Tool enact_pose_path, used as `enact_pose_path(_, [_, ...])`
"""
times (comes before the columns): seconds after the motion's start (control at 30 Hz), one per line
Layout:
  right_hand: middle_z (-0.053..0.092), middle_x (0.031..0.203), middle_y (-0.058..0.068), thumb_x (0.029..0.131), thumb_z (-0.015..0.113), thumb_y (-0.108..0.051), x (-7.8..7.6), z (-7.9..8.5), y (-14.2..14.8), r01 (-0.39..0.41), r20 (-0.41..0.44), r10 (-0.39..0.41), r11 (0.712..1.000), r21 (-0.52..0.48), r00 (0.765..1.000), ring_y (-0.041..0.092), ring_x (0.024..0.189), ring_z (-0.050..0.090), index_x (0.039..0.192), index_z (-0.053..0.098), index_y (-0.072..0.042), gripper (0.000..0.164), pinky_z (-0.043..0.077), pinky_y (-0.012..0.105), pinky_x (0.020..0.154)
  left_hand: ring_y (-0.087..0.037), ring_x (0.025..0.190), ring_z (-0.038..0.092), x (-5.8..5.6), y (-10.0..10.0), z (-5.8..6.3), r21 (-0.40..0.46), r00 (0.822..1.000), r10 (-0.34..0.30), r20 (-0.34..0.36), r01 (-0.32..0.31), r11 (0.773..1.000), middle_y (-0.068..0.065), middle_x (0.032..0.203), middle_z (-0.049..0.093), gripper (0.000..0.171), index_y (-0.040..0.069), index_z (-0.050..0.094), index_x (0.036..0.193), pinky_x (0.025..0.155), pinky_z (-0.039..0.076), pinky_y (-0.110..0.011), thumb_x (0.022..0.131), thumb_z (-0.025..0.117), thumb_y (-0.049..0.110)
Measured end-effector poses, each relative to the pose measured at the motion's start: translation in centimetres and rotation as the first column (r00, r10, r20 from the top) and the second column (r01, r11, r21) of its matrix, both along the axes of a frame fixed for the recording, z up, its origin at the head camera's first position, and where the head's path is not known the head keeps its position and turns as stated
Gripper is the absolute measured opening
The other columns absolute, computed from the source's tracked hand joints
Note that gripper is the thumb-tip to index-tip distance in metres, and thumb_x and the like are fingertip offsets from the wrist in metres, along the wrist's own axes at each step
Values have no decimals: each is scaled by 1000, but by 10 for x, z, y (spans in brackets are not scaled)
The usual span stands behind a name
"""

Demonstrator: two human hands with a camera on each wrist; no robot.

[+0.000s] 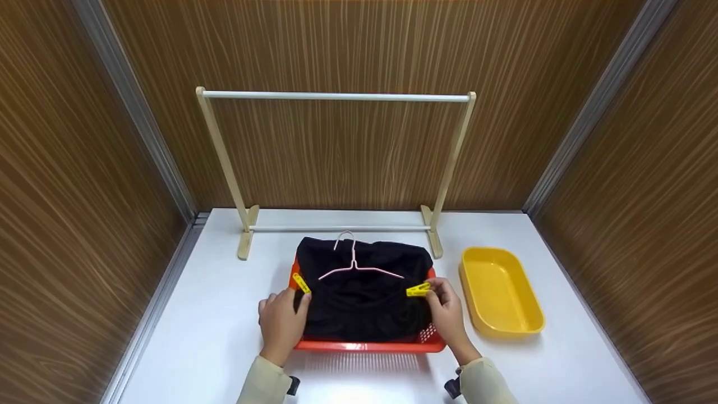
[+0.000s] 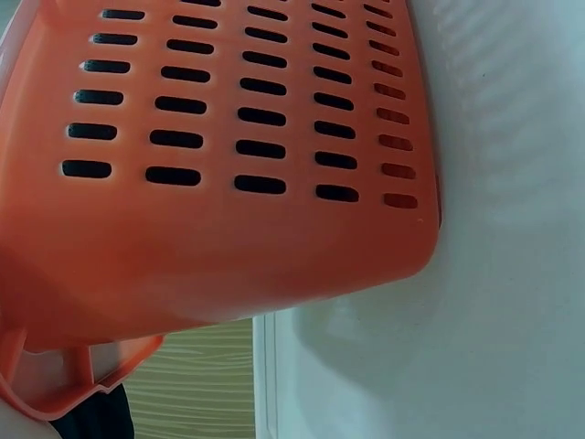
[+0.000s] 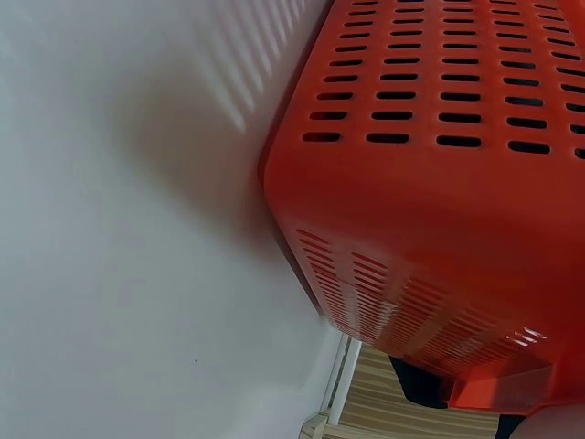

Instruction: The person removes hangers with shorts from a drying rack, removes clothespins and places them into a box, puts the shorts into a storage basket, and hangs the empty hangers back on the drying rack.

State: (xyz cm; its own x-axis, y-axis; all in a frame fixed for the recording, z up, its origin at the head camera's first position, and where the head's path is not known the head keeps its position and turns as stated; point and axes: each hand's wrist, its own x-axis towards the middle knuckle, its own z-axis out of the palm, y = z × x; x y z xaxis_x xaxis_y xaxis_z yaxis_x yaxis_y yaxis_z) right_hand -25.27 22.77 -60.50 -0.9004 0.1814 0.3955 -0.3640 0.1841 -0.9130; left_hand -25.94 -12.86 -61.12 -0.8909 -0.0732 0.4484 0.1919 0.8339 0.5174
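Low in the middle of the frame I see a rumpled black garment [image 1: 359, 314] filling a red basket [image 1: 359, 347], a pink hanger [image 1: 354, 266] against it, hook upward, a yellow clothespin [image 1: 302, 283] to its left, another yellow clothespin [image 1: 417, 290] to its right.

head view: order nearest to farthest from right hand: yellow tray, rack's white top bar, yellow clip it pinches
1. Yellow clip, pinched in the right hand
2. Yellow tray, to the hand's right
3. White top bar, high at the back
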Motion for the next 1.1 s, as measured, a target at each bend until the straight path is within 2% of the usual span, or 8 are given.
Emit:
enact_pose_path(0.23, [64,97,20,96,53,12,0,-1,1,-11,-36,11,1000,0,999,10,84,60,113,60,10,18,49,19,77,-27,74,54,1,1,-1,8,1000,0,5,0,1000,-5,77,65,33,9,63,87,77,34,-43,100,68,39])
enact_pose_path(0.67, [63,96,18,97,53,12,-3,-2,1,-14,-18,14,1000,2,1000,9,83,59,113,60,11,17,48,19,77,-26,73,53,-1,0,1,4,1000,4,31,-5,1000,-4,74,61,34,10,62,86,78,33,-42,100,67,41])
enact_pose_path(0.9, [63,94,18,97,54,12,-2,-3,1,-17,-23,18,1000,2,1000,9,81,59,114,60,11,18,48,19,75,-27,74,54,1,0,0,-3,1000,4,7,-4,1000,-7,79,66,34,8,65,89,77,35,-43,100,67,40])
enact_pose_path(1.1, [63,96,19,97,54,11,-3,-4,2,-17,-22,17,1000,7,1000,10,81,59,113,61,9,18,49,20,75,-27,72,53,1,0,1,0,1000,4,-5,-4,1000,-5,75,64,35,9,63,86,78,35,-43,100,68,40])
